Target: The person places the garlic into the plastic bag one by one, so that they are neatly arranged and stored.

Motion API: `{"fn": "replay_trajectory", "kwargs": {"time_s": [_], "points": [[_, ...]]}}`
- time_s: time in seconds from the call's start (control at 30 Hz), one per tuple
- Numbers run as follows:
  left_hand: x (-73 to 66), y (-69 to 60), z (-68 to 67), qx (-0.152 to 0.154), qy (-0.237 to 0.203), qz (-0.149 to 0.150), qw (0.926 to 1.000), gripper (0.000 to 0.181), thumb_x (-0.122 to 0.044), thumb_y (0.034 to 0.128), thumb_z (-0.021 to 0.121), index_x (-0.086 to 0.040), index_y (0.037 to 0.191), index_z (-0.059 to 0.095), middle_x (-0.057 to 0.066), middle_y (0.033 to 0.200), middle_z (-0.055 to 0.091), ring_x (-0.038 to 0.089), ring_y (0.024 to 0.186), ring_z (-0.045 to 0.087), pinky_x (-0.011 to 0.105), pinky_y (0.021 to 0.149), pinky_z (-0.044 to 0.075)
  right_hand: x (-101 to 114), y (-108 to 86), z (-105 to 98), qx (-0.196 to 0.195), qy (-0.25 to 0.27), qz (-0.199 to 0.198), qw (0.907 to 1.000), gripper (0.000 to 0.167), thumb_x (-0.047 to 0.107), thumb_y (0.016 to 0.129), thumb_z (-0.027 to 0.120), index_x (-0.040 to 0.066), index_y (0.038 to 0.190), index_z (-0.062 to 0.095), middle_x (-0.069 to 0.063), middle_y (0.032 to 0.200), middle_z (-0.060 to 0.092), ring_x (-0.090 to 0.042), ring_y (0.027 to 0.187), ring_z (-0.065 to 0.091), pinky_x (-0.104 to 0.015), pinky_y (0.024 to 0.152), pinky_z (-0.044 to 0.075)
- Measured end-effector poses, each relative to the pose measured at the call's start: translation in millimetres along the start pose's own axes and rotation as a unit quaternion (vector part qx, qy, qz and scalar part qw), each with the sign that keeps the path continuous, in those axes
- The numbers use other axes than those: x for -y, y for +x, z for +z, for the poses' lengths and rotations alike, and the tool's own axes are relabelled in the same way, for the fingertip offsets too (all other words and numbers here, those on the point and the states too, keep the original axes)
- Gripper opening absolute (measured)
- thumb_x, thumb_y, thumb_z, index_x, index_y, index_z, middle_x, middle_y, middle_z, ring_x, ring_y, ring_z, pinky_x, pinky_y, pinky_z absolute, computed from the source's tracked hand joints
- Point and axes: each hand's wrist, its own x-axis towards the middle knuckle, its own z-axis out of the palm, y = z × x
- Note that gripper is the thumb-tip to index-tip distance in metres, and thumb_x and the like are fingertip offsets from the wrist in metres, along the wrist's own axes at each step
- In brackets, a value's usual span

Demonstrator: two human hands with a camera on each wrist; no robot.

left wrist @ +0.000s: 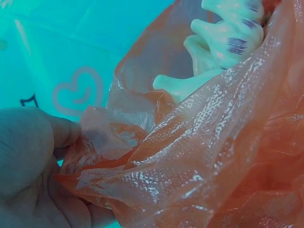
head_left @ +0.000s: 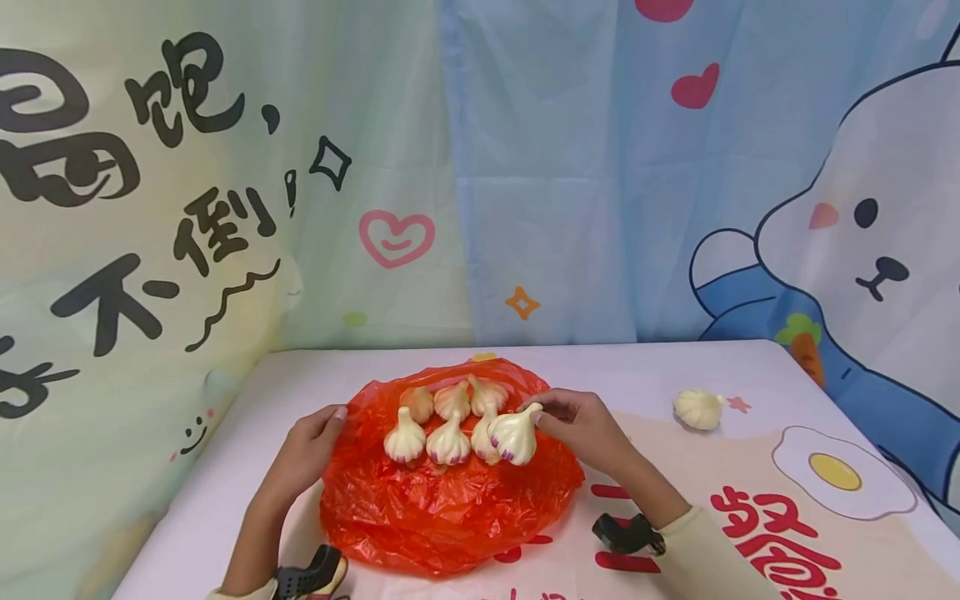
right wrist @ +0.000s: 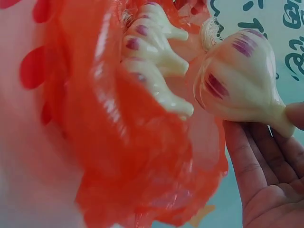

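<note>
A red plastic bag (head_left: 442, 517) lies spread on the table with several white, purple-marked garlic bulbs (head_left: 447, 442) in its opening. My left hand (head_left: 311, 450) is at the bag's left side. In the left wrist view, the thumb and fingers of that hand (left wrist: 28, 161) pinch the bag's crumpled edge (left wrist: 102, 137). My right hand (head_left: 585, 423) holds one garlic bulb (head_left: 513, 436) by its stem above the bag's right part. In the right wrist view, the stem of this bulb (right wrist: 240, 76) sits between thumb and fingers, its round body pointing away from the palm.
A single garlic bulb (head_left: 697, 410) lies on the table at the right, outside the bag. The white table (head_left: 300, 375) carries a printed mat with a fried egg (head_left: 843, 472) and red lettering. Behind its far edge hangs a printed curtain (head_left: 540, 208).
</note>
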Motion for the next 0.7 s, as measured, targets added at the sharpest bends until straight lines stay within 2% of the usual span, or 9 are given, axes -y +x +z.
{"fn": "replay_trajectory", "kwargs": {"time_s": [0.3, 0.5, 0.6, 0.7], "points": [[-0.7, -0.2, -1.1, 0.001, -0.005, -0.007, 1.0000, 0.041, -0.034, 0.1057, 0.040, -0.004, 0.124, 0.061, 0.011, 0.107, 0.067, 0.025, 0.091, 0.063, 0.040, 0.084, 0.055, 2, 17.3, 16, 0.056, 0.011, -0.047, 0.9972, 0.024, 0.010, 0.093, 0.066, -0.001, 0.114, 0.068, -0.012, 0.107, 0.068, -0.026, 0.094, 0.066, -0.032, 0.079, 0.056], [-1.2, -0.3, -0.4, 0.001, -0.006, -0.008, 0.9999, 0.040, -0.033, 0.1058, 0.040, -0.004, 0.123, 0.061, 0.011, 0.105, 0.067, 0.025, 0.090, 0.062, 0.039, 0.083, 0.055, 5, 28.8, 27, 0.080, 0.013, -0.065, 0.9945, 0.022, 0.012, 0.093, 0.067, 0.001, 0.111, 0.070, -0.008, 0.104, 0.069, -0.021, 0.093, 0.067, -0.030, 0.080, 0.056], [-1.0, -0.1, 1.0, 0.002, -0.011, -0.007, 0.9999, 0.041, -0.033, 0.1059, 0.040, -0.003, 0.124, 0.061, 0.012, 0.106, 0.067, 0.025, 0.090, 0.063, 0.039, 0.083, 0.056, 7, 33.0, 33, 0.105, 0.022, -0.073, 0.9916, 0.021, 0.009, 0.092, 0.065, -0.001, 0.109, 0.071, -0.007, 0.102, 0.070, -0.021, 0.090, 0.067, -0.031, 0.079, 0.056], [-0.2, -0.6, -2.3, 0.001, -0.011, -0.006, 0.9999, 0.042, -0.033, 0.1058, 0.040, -0.003, 0.126, 0.060, 0.012, 0.108, 0.067, 0.025, 0.091, 0.064, 0.040, 0.083, 0.055, 8, 38.1, 43, 0.128, 0.022, -0.074, 0.9888, 0.020, 0.009, 0.091, 0.066, 0.003, 0.109, 0.073, -0.003, 0.103, 0.071, -0.021, 0.090, 0.067, -0.031, 0.079, 0.056]]}}
